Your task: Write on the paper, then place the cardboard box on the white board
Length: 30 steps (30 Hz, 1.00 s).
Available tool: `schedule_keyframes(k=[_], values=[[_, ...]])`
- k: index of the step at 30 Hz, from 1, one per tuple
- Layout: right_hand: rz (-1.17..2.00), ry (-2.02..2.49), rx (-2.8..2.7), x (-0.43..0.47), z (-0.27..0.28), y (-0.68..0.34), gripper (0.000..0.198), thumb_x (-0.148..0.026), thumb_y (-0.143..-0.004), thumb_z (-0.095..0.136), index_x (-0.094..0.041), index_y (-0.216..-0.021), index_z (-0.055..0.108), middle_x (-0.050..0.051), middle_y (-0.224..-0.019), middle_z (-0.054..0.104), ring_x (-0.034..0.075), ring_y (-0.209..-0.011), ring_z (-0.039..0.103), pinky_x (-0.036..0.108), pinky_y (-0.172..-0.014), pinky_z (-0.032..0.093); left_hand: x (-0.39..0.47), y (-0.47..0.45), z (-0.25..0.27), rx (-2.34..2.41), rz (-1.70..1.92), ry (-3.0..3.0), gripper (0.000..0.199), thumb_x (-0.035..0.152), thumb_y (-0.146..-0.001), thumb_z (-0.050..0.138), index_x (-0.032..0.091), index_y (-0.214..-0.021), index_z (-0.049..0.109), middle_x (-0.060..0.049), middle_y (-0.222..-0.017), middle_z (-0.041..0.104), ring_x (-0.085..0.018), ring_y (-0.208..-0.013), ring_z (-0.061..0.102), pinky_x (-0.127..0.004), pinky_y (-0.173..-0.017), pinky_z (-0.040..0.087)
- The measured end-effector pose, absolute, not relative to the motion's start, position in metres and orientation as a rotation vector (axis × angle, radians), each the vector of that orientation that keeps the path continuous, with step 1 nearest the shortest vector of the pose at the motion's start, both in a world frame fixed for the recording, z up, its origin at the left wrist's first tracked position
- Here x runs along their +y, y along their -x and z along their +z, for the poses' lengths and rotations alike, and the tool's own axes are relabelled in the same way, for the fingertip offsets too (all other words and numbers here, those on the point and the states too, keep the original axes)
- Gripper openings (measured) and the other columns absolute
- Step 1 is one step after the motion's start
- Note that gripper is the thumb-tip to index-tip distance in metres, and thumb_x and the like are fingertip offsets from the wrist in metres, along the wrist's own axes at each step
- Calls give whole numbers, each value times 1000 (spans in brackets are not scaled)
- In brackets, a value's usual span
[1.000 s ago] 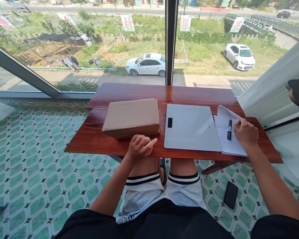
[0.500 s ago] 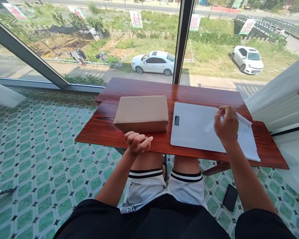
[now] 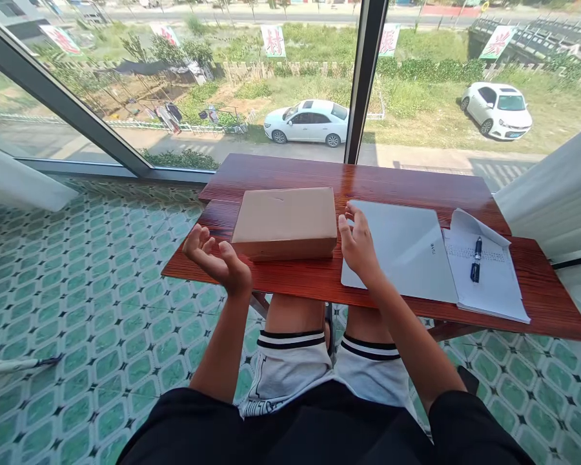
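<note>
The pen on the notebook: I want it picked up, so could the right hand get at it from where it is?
Probably yes. The right hand hangs open over the grey pad, and the pen lies uncovered on the open notebook just beyond, nothing between them.

I'm at a red wood surface (image 3: 397, 177) w/ full-height windows (image 3: 252, 71) in front, dark frame post (image 3: 365, 77) in the middle. Green/white patterned tile floor (image 3: 77, 310). White curtains (image 3: 547, 187) R, another L. Bright sun; outside: 2 white cars (image 3: 312, 121), grass, road.
</note>
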State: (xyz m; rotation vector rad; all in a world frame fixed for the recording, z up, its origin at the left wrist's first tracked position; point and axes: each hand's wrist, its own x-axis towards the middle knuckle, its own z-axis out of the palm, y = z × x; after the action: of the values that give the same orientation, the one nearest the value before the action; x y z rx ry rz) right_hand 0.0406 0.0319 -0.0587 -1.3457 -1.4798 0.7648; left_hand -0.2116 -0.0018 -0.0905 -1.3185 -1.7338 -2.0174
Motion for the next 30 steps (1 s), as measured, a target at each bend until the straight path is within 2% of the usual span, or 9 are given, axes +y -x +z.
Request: schedule_keyframes(k=[3,7,13,17,19,30], values=[[891,1370,-1503,25,-61,-28,89,-69,-92,36,-8,-157,34,15,-162,37,27,-149,39,49,-129,29,-1,213,-91,-1829,-2230,1390,63,56,-94,45,23,-147,38,-15,-147,49,-26,-136,51,-45,-114,42],[933,1392,-1514,17,-62,-19,99,-74,-91,34,-6,-161,26,13,-167,27,26,-156,28,46,-133,22,1,215,-96,-1968,-2441,1441,70,60,-94,48,21,-151,36,-18,-154,47,-26,-143,49,-43,-119,40],[889,1382,-1529,13,-64,-15,80,-66,-95,33,-11,-153,43,13,-163,37,26,-152,34,46,-131,26,0,211,-96,-2169,-2280,1492,77,58,-91,57,17,-153,38,-19,-151,53,-25,-141,53,-36,-115,44],[861,1364,-1541,12,-63,-15,72,-60,-98,34,-14,-153,44,12,-161,40,26,-149,39,47,-129,29,-1,211,-92,-2255,-2176,1481,58,54,-92,53,16,-135,62,-14,-141,64,-25,-132,59,-34,-110,47],[868,1363,-1545,12,-62,-15,70,-59,-98,35,-15,-153,44,11,-161,40,25,-148,39,47,-129,29,-2,210,-89,-2273,-2124,1499,53,53,-93,51,17,-127,68,-12,-133,69,-25,-126,63,-35,-108,49],[931,1376,-1552,14,-58,-15,76,-56,-97,32,-10,-157,37,11,-162,38,25,-151,34,46,-132,25,-5,205,-79,-2280,-2074,1496,47,44,-95,50,17,-128,69,-10,-134,70,-24,-126,63,-36,-111,47]])
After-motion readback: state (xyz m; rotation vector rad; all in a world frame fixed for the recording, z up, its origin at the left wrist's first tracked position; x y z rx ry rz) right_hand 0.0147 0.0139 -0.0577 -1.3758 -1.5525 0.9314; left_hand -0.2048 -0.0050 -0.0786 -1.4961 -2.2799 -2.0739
